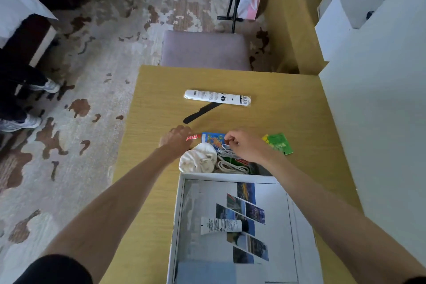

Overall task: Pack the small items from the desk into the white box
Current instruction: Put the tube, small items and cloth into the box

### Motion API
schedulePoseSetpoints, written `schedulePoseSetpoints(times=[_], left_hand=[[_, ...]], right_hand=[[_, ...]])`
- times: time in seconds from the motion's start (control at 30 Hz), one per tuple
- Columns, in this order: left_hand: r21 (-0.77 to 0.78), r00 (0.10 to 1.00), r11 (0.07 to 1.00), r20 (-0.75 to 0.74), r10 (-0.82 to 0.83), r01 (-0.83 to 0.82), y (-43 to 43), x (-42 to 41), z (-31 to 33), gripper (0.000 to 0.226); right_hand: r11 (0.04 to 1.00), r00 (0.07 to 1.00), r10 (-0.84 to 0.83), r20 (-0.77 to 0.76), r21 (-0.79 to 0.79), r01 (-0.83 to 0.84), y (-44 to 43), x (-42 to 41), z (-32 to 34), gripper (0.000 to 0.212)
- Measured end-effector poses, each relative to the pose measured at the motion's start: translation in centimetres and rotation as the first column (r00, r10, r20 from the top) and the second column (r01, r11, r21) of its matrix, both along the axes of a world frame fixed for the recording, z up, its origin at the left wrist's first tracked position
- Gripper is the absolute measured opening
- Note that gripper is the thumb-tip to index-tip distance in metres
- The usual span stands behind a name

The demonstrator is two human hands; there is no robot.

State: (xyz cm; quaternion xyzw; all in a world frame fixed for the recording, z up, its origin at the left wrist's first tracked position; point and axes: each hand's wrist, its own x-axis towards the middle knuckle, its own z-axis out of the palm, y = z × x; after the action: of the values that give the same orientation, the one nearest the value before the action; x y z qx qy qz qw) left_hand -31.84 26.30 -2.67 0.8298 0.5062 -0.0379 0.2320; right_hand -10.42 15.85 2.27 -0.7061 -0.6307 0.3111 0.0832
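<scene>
The white box (230, 177) lies open at the desk's near edge, with a photo sheet on its floor and a white tube (221, 225) on that. Just past its far rim sit a white cloth pouch (198, 159) and coiled white cables (230, 161). My left hand (177, 140) is closed on a small red packet (193, 137). Beside it, my right hand (246, 145) pinches the edge of a blue packet (213, 139). A green packet (279, 144) lies to the right. Farther back are a long white wrapped item (216, 97) and a black strip (201, 112).
The yellow wooden desk (156, 99) ends at a white wall (368, 122) on the right. A grey padded stool (205, 50) stands behind its far edge. Another person's shoes (20, 122) are on the patterned carpet at the left.
</scene>
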Motion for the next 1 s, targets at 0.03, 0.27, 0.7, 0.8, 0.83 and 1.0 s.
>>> schedulePoseSetpoints(times=[0.03, 0.27, 0.7, 0.8, 0.83, 1.0], left_hand=[[0.014, 0.999, 0.999, -0.011, -0.03, 0.03, 0.3, 0.2, -0.5, 0.035], [0.07, 0.98, 0.978, -0.041, -0.196, 0.199, 2.1, 0.5, -2.5, 0.031], [0.206, 0.853, 0.975, 0.491, -0.176, 0.083, -3.5, -1.6, 7.1, 0.015], [0.249, 0.802, 0.955, 0.531, -0.274, 0.161, -7.6, -1.2, 10.1, 0.018], [0.247, 0.786, 0.946, 0.533, -0.314, 0.21, -9.0, -1.1, 10.7, 0.017], [0.116, 0.823, 0.911, 0.394, -0.409, 0.396, -16.5, -0.2, 10.1, 0.017]], right_hand=[[1.0, 1.0, -0.006, 0.021, -0.007, 0.006, 0.8, -0.1, -0.7, 0.028], [0.992, 0.974, 0.098, 0.206, -0.104, -0.078, 4.5, 0.5, -3.5, 0.037], [0.984, 0.989, 0.015, 0.148, 0.172, -0.04, 1.4, 3.3, -2.8, 0.025], [0.937, 0.982, -0.148, -0.113, 0.303, 0.176, -0.5, 3.9, -0.3, 0.032], [0.914, 0.955, -0.188, -0.23, 0.316, 0.255, -1.4, 4.1, 0.7, 0.031], [0.825, 0.762, -0.218, -0.61, 0.302, 0.477, -7.0, 4.2, 5.9, 0.022]])
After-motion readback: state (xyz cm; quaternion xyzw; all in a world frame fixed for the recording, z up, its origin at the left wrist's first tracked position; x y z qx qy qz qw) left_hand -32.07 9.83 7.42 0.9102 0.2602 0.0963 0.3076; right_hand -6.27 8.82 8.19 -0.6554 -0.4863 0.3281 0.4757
